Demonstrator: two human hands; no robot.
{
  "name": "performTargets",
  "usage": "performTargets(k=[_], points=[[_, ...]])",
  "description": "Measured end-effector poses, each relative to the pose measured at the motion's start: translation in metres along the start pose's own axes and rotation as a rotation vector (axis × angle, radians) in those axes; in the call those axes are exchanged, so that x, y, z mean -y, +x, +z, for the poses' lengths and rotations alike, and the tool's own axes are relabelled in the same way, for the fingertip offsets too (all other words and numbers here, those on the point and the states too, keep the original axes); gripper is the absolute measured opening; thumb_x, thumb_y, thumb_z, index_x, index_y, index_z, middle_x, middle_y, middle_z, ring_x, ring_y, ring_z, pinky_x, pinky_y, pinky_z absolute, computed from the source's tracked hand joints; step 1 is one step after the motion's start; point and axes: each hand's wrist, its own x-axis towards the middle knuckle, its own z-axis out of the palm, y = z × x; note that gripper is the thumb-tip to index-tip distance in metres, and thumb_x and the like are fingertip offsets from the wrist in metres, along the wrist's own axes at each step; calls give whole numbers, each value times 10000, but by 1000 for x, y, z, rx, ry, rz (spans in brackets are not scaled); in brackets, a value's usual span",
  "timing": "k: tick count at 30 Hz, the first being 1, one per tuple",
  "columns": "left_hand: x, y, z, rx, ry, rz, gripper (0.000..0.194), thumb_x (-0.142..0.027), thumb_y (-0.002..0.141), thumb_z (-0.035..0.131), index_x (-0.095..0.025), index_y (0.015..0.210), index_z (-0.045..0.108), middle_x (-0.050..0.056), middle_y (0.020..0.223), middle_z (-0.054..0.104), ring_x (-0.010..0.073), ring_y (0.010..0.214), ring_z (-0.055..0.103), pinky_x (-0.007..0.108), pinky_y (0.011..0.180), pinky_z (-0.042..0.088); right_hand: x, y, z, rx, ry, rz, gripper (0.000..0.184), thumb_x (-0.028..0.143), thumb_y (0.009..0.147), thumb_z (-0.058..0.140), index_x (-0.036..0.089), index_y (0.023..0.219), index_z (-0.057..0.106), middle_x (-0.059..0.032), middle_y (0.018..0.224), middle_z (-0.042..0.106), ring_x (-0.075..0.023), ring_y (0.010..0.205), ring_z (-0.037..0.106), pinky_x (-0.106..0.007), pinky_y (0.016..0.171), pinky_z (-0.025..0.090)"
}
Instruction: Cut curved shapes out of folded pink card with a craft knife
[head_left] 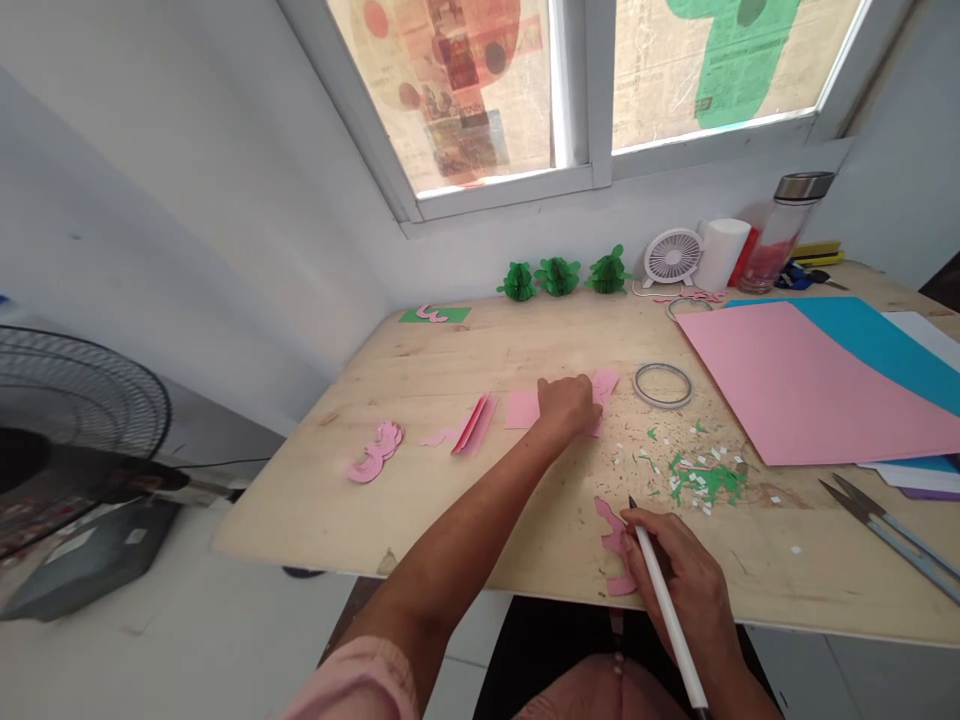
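Observation:
My left hand [568,405] reaches forward, its fingers bent down and closed on small pink paper pieces [523,409], which it partly covers. In my right hand [694,575] a white pen [667,615] is held, its dark tip pointing away from me just above the table. Beside and partly under that hand lies a wavy pink paper cutout [611,525] near the table's front edge. A folded pink card [474,425] stands left of my left hand. Farther left is a stack of pink curved cutouts [376,450].
Green and white paper scraps [709,480] lie right of centre, by a grey ring [663,385]. Scissors [892,525] and large coloured sheets [817,380] are at right. Green paper figures [556,277], a small fan [673,257] and a glass bottle [784,235] stand at the back.

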Motion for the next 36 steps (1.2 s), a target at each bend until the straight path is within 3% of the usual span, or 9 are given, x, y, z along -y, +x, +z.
performTargets(k=[9,14,16,18,20,24,29,33,36], points=[[-9,0,-1,-69,-132,-3,358,-361,935,585,-164,1231,552,94,1233,581,220,1053,607,435,884,536,-5,-5,1,23,-53,22,165,249,922,535,211,1042,642,-63,966,717,-184,865,704,-268,720,571],[-10,-11,-1,-126,-279,58,336,-349,933,589,-161,1210,561,87,1194,601,213,1028,616,428,873,537,-8,-7,1,28,-85,18,182,292,922,533,209,1034,649,-67,965,721,-189,828,713,-266,672,579],[-4,-20,-4,-162,-354,99,252,-249,916,599,-183,1158,577,54,1085,655,193,977,628,388,867,527,-8,-7,1,30,-88,19,178,303,923,536,212,1027,650,-61,951,721,-181,800,712,-259,661,575],[9,-31,-10,-208,-431,121,247,-165,874,600,-223,1114,577,13,968,690,163,890,639,309,801,518,-8,-7,1,37,-90,25,177,304,925,539,213,1032,648,-61,949,718,-182,810,710,-262,675,574],[31,-44,-19,-263,-504,122,233,-183,855,600,-240,1079,572,-9,903,691,143,812,639,254,714,499,-7,-6,1,44,-88,29,178,303,926,540,214,1036,647,-65,949,716,-186,822,708,-266,677,573],[95,-68,-35,-392,-592,34,253,-163,835,537,-215,1082,535,-25,803,651,116,717,622,211,635,466,-6,-7,0,49,-75,42,183,314,921,544,217,1027,658,-60,931,718,-189,819,710,-261,654,569],[161,-88,-26,-457,-570,-163,288,-214,847,484,-200,1135,497,-42,699,586,131,630,598,227,588,455,-3,-7,1,52,-67,72,185,318,920,545,214,1027,654,-56,903,713,-187,803,693,-288,696,559],[170,-88,5,-415,-431,-282,318,-161,795,520,-238,1101,555,-15,766,637,181,741,627,289,693,469,-1,-6,2,33,-82,72,192,332,919,543,217,1016,661,-62,919,713,-191,808,693,-283,665,556],[159,-86,27,-408,-305,-317,386,-151,793,538,-250,1166,561,60,1005,671,259,1005,609,380,869,445,-1,-5,2,14,-84,71,199,343,916,542,219,1007,667,-67,940,719,-199,826,705,-280,657,563]])
